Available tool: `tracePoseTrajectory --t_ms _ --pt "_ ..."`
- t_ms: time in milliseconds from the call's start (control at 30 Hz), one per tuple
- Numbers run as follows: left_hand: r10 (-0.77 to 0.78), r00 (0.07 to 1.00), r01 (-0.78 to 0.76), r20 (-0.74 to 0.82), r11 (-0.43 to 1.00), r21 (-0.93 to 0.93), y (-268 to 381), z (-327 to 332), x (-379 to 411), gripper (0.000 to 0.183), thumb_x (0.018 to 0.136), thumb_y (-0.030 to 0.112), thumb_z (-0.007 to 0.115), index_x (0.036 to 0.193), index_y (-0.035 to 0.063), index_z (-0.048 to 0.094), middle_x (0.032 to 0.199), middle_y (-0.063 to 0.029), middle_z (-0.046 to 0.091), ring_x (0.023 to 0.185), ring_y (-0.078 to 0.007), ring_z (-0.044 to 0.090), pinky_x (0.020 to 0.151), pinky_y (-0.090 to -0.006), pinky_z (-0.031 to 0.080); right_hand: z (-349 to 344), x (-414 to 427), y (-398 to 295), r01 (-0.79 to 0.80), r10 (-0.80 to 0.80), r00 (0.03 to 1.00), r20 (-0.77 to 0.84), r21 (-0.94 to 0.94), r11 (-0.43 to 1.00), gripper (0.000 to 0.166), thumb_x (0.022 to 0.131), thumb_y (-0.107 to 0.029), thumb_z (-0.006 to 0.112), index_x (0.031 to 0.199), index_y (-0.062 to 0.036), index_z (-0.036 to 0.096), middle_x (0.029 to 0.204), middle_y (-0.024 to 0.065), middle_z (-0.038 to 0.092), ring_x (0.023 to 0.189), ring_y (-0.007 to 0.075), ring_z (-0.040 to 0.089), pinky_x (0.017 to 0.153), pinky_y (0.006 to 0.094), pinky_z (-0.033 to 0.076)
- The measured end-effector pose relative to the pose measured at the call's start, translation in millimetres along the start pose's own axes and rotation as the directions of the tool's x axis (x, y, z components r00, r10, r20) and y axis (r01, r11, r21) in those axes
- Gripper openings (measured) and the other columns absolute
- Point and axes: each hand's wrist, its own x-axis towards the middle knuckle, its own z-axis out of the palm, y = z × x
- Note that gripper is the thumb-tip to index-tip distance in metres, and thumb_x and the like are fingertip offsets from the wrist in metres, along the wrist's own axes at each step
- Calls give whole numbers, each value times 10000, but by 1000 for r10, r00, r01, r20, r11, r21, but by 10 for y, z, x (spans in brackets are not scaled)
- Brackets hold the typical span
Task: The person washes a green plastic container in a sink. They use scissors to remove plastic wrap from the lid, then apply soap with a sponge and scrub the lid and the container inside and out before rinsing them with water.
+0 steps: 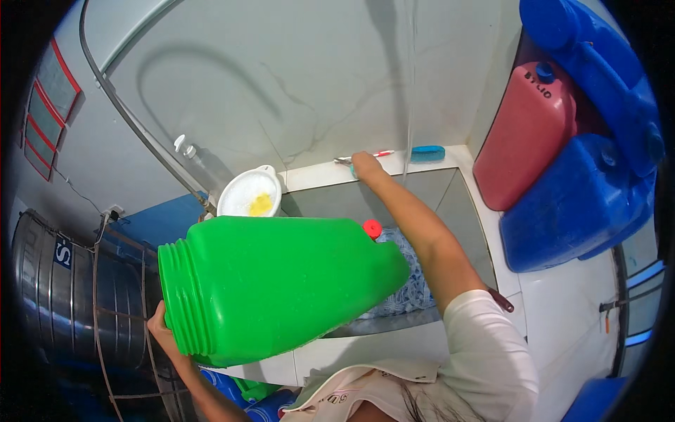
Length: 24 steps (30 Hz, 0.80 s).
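My left hand [161, 323] is shut on the ribbed, threaded rim of a large green plastic water jug [285, 279]. The jug lies on its side in the air, across the near part of a tiled basin [453, 211]. A small red cap [372, 229] sits near its far right end. My right hand [367, 164] reaches over the basin to the white back ledge [316, 178]. Its fingers are down on small tools there, by a red-and-white handle [383, 153] and a metal tool head [341, 160]; its grip is hidden. A blue scrub brush [427, 153] lies to the right.
At left stand a white tub of suds with a yellow sponge [260, 204] and a clear pump bottle [199, 163]. Thin water [409, 100] falls into the basin, over a bluish translucent heap [408, 285]. Red [527, 132] and blue jerrycans [569, 205] crowd the right; a steel tank [79, 295] stands left.
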Motion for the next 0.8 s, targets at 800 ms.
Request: tracePoseTrajectory --t_ms 800 --pt "18 810 75 587 988 -134 1413 2760 10 353 738 344 671 935 62 590 791 -190 642 758 -371 618 641 -470 468 -1758 -907 -1 -565 170 825 538 786 253 140 833 -23 472 824 62 582 793 120 607 693 202 646 663 286 574"
